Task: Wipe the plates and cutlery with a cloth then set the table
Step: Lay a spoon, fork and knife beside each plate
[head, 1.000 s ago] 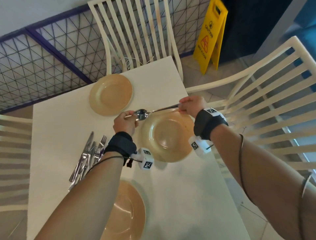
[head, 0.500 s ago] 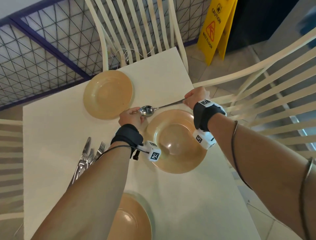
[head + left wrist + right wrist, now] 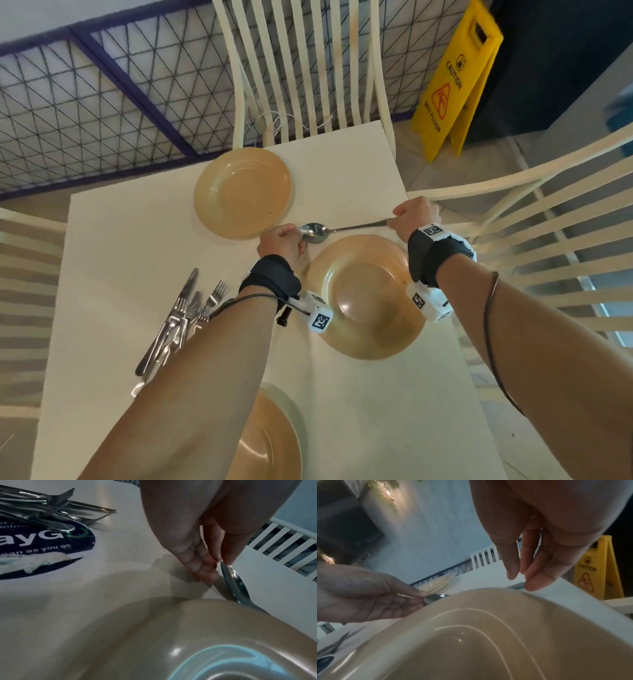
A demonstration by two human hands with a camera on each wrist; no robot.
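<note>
A steel spoon [image 3: 317, 233] lies crosswise just past the far rim of the middle tan plate [image 3: 368, 301], low over the white table [image 3: 137, 240]. My left hand [image 3: 294, 236] pinches the tip of the spoon bowl [image 3: 235, 582] between thumb and fingers [image 3: 202, 569]. My right hand [image 3: 394, 221] pinches the handle end [image 3: 517, 586]. Whether the spoon touches the table, I cannot tell. A second plate [image 3: 243, 193] sits at the far side and a third [image 3: 270, 442] near me, partly under my left forearm. A pile of forks and knives [image 3: 178, 318] lies at the left.
White slatted chairs stand at the far side [image 3: 308, 68], the right [image 3: 531, 240] and the left [image 3: 20, 274]. A yellow wet-floor sign [image 3: 455, 78] stands beyond the table's right corner. A round dark sticker [image 3: 51, 545] lies under the cutlery pile.
Both hands have carried the spoon from above the middle plate's far rim to the table strip between the two plates. Both pinches are unchanged.
</note>
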